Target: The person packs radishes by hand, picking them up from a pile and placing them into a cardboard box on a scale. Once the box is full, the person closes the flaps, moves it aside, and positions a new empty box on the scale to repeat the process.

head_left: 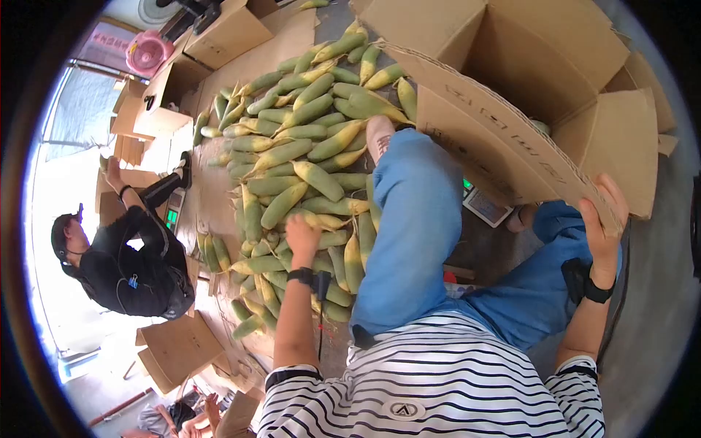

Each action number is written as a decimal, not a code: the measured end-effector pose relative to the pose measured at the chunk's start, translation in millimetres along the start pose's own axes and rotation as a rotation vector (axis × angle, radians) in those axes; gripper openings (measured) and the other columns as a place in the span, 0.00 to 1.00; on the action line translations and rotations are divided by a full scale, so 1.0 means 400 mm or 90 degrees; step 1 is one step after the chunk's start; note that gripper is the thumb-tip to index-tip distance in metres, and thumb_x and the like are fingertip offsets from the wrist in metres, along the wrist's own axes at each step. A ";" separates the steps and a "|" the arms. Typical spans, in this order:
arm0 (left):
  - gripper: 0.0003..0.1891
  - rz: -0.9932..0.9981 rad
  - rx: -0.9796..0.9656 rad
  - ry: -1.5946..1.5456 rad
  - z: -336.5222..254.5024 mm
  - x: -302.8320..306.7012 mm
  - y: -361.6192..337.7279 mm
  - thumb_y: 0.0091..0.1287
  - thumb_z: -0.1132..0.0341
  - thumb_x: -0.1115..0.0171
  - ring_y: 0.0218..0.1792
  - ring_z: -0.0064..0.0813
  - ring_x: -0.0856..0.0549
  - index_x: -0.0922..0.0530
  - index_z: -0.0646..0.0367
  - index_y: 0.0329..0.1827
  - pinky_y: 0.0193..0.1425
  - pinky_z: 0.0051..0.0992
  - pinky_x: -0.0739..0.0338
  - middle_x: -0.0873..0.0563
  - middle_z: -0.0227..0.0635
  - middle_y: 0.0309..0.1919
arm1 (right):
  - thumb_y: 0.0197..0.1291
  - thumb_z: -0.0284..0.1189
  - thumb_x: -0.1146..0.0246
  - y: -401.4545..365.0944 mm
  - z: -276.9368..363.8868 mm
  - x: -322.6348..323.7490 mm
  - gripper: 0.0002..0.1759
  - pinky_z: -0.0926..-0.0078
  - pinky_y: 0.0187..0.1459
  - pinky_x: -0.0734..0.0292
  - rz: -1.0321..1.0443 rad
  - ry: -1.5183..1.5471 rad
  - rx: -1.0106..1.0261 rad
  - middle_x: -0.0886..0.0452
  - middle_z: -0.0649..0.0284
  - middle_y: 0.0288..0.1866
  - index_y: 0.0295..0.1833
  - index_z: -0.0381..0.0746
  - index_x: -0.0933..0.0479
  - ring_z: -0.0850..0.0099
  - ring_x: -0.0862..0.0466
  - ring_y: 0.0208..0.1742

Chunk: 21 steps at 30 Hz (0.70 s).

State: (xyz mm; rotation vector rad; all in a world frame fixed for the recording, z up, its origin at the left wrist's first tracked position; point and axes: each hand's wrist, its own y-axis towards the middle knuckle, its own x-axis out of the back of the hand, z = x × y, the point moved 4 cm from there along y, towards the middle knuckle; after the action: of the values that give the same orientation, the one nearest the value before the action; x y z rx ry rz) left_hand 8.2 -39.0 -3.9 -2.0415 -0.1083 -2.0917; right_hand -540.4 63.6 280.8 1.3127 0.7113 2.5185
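Green radishes (314, 179) with yellowish ends lie in a large heap on the floor, left of my legs. My left hand (301, 237) reaches into the heap with its fingers curled around a green radish (321, 220), which they partly hide. At the right, my right hand (604, 212) grips the flap edge of an open cardboard box (504, 139), thumb on one side and fingers on the other. The box is tilted towards me, and most of its inside is in shadow. A digital scale (485, 208) with a green display shows beneath the box.
Across the heap sits a person in black (131, 259), a hand raised with a radish, beside another scale (172, 217). Cardboard boxes (179, 350) stand around the left side. A pink fan (148, 52) is at the upper left. Another person's arms (208, 416) show at lower left.
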 end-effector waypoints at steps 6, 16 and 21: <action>0.32 -0.130 0.016 0.033 0.190 0.000 0.104 0.55 0.63 0.30 0.62 0.50 0.28 0.32 0.63 0.62 0.61 0.45 0.27 0.28 0.50 0.62 | 0.61 0.31 0.36 0.001 0.009 -0.016 0.14 0.74 0.30 0.38 -0.054 -0.054 0.045 0.31 0.61 0.29 0.33 0.30 0.26 0.69 0.31 0.28; 0.31 0.124 0.067 0.198 0.132 -0.011 0.142 0.48 0.56 0.23 0.55 0.45 0.23 0.27 0.58 0.54 0.53 0.38 0.20 0.25 0.42 0.52 | 0.63 0.33 0.38 -0.019 -0.026 -0.021 0.15 0.76 0.30 0.39 -0.115 -0.033 0.004 0.32 0.60 0.31 0.34 0.30 0.28 0.71 0.32 0.29; 0.31 0.117 0.047 0.077 0.102 -0.066 0.073 0.51 0.51 0.26 0.47 0.44 0.17 0.26 0.63 0.52 0.47 0.38 0.19 0.20 0.47 0.47 | 0.61 0.31 0.38 -0.015 -0.012 -0.013 0.13 0.74 0.30 0.37 -0.090 -0.025 -0.055 0.30 0.61 0.30 0.34 0.30 0.27 0.70 0.30 0.28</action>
State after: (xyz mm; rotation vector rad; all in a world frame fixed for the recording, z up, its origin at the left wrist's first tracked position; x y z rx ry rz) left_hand 54.5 -56.5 -31.8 -1.8047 0.0209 -2.0598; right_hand -541.4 65.4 271.8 1.2339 0.6545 2.3772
